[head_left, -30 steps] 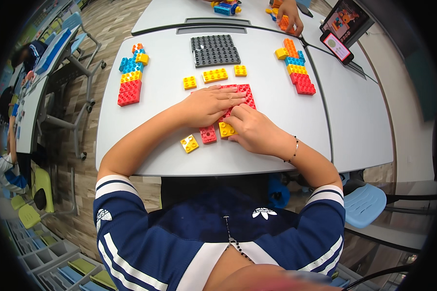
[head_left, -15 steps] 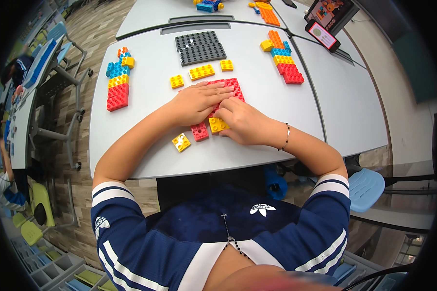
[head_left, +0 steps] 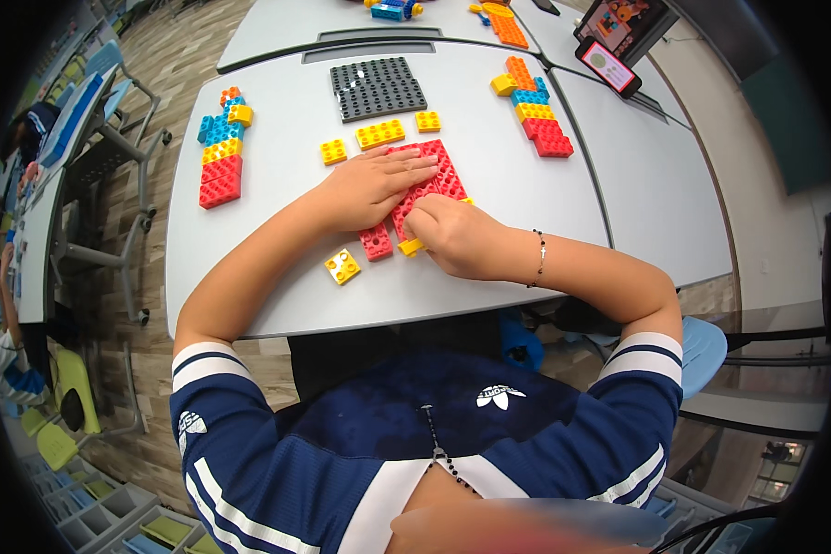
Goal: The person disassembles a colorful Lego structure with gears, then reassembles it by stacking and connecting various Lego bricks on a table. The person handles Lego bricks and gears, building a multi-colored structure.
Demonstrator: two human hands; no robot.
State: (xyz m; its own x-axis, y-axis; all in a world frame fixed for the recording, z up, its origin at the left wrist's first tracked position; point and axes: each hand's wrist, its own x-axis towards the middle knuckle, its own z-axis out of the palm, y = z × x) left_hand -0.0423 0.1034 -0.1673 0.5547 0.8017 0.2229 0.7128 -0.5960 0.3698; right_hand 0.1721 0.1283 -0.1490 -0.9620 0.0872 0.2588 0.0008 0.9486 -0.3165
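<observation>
A flat panel of red building bricks lies on the table in front of me. My left hand rests flat across it, fingers stretched out and covering much of its left part. At the panel's near edge, my right hand is curled with its fingers over a yellow brick; only a strip of that brick shows. A bit of yellow also peeks out beyond the right knuckles. Below my left hand sticks out a red brick, and a loose yellow brick sits nearer me.
Beyond the panel lie several yellow bricks and a dark grey baseplate. Brick figures stand out at the left and right. A phone leans on a stand at the far right. People sit at a table on the left.
My right hand has curled more tightly and shifted slightly right, covering most of the yellow brick. More of the red panel shows between the hands. The left hand stays flat.
</observation>
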